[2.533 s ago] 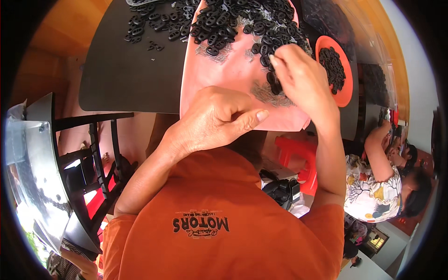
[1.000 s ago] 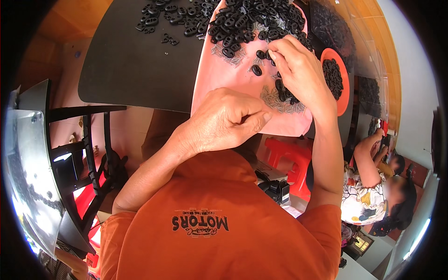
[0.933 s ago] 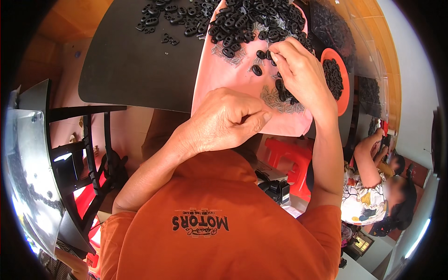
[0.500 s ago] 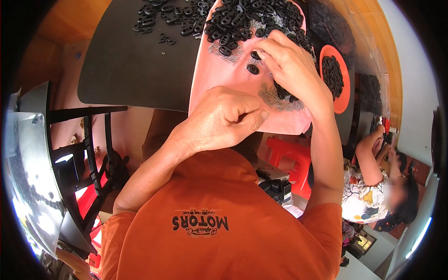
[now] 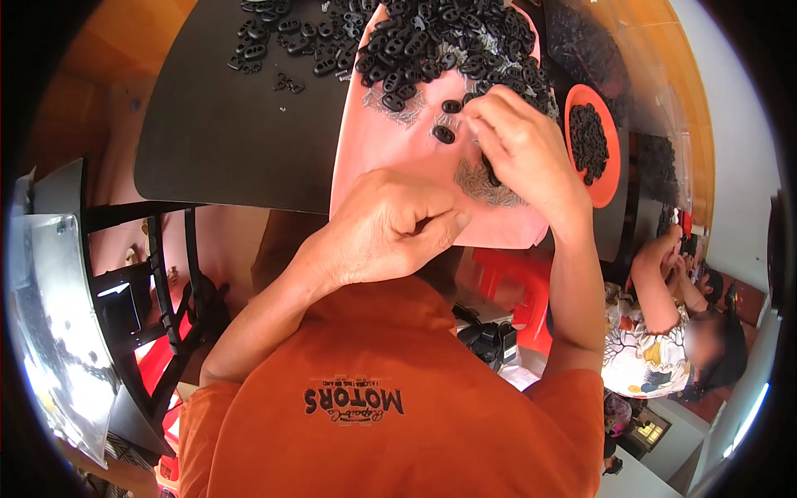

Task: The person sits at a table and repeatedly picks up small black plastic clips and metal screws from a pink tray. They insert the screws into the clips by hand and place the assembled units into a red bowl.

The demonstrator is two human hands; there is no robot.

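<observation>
My left hand [image 5: 390, 226] hovers over the near edge of a pink sheet [image 5: 357, 158], its fingers curled and the thumb pressed against them. Whatever it holds is hidden. My right hand [image 5: 525, 139] is farther right above the sheet, with thumb and fingertips drawn together in a pinch. Nothing can be made out between them. Beside those fingertips lie two single black oval pieces, a nearer one [image 5: 443, 134] and a farther one [image 5: 451, 106]. Small metal springs [image 5: 481, 184] are scattered partly under my right hand. Black two-holed cord locks [image 5: 398, 58] are heaped at the sheet's far end.
More cord locks spread over the dark table [image 5: 216, 124] at the left. An orange bowl [image 5: 612, 141] of small black parts stands right of the sheet. A red plastic stool [image 5: 538, 311] is below the table. Another person [image 5: 656, 349] sits at the right.
My right hand has drawn slightly back and to the right, uncovering the farther black oval piece. My left hand stays curled in nearly the same place. The whole view has shifted a little.
</observation>
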